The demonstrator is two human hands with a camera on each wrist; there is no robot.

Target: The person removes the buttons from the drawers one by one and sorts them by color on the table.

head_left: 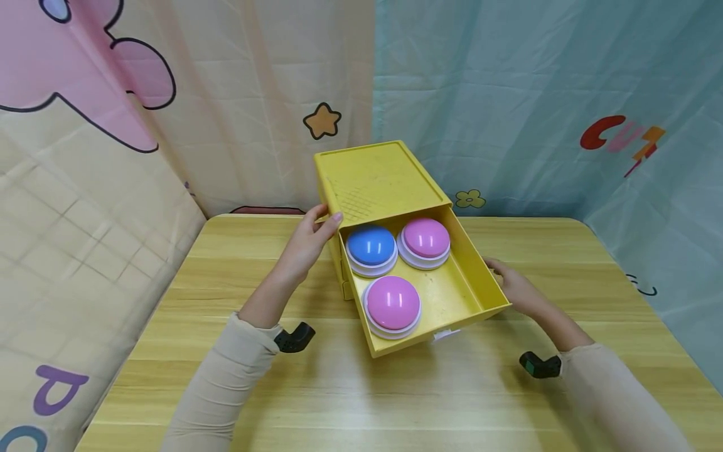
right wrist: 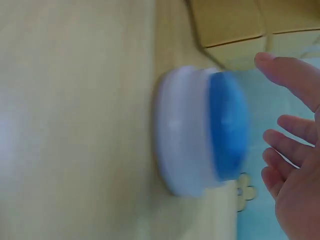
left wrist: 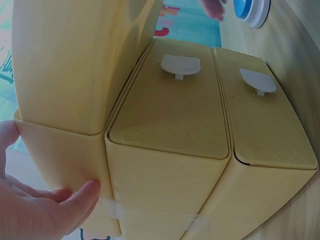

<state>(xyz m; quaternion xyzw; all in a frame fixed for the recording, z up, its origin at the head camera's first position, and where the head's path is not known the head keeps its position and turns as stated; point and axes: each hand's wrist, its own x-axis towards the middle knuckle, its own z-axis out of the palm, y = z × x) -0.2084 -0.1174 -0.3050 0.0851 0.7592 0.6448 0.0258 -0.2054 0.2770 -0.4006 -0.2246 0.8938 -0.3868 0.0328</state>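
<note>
So the yellow drawer cabinet [head_left: 384,176] stood on the tabletop [head_left: 316,402] w/ its top drawer [head_left: 443,295] pulled way out. Inside were 3 dome buttons on white bases: a blue one [head_left: 371,245] and a pink one [head_left: 426,238] towards the back, plus a 2nd pink one [head_left: 393,302] nearer the front, left side. A loose blue dome button [right wrist: 229,125] sat on the tabletop itself, hidden in the head view.

Left hand [head_left: 302,250] had thumb and fingers spread against the cabinet's upper left edge, bracing it imo. Right hand [right wrist: 302,187] was empty afaict, fingers a bit bent, thumb well apart, just beside that loose button.

Looked like a reach for it, so tips: prob best to go in wide, pinch the white base rather than the slick dome, and watch the drawer's side wall. Steady left hand was worth it too, bc a pulled-out drawer could tip the thing fwd.

Text-wise, no brand or label I could read. Right curtain [head_left: 486,94] had a red C [head_left: 589,135] and pink U [head_left: 618,141], rest unclear. Left curtain [head_left: 34,238] showed a purple letter [head_left: 61,376], maybe P.
</note>
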